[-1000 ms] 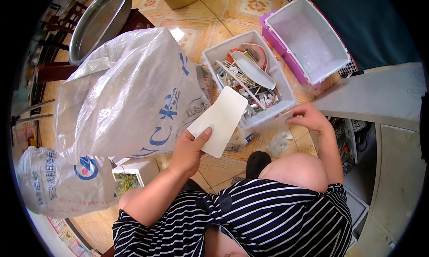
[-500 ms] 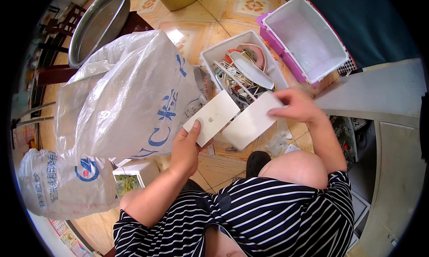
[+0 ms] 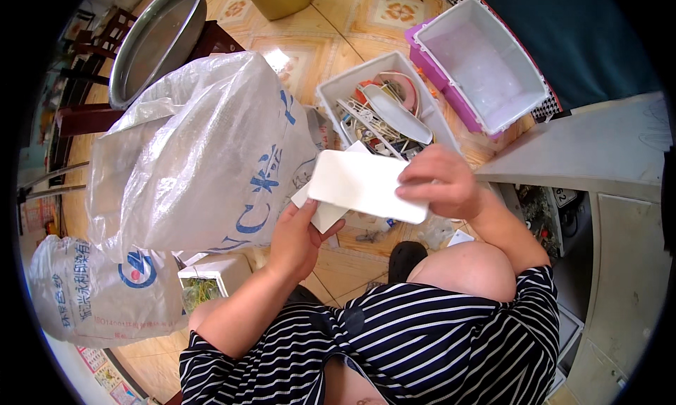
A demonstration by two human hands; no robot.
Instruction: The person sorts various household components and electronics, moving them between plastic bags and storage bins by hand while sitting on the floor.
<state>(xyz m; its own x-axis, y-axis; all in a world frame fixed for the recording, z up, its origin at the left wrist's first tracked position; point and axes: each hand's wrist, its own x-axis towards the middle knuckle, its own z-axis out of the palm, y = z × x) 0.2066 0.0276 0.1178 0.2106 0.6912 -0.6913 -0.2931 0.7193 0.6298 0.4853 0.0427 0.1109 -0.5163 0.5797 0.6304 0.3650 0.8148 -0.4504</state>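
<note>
Hands have come together: your right hand (image 3: 440, 183), which was down by the grey bin (image 3: 338, 95) of scrap parts, now grips a white plastic plate (image 3: 362, 187), just over the smaller white piece (image 3: 325, 213) in your left hand's (image 3: 299, 236) grip. Both pieces hang above the tiled floor (image 3: 310, 46), beside a big woven sack (image 3: 204, 151).

A seated person's left hand (image 3: 296, 239) and right hand (image 3: 440, 183) meet over the tiled floor (image 3: 338, 46), each holding a flat panel (image 3: 362, 185), the right-hand one lying over the other. A large woven sack (image 3: 204, 151) stands to the left, a smaller sack (image 3: 91, 292) nearer behind it. Beyond the hands sits a tray of parts (image 3: 384, 109), an empty bin (image 3: 486, 63) to its right.
</note>
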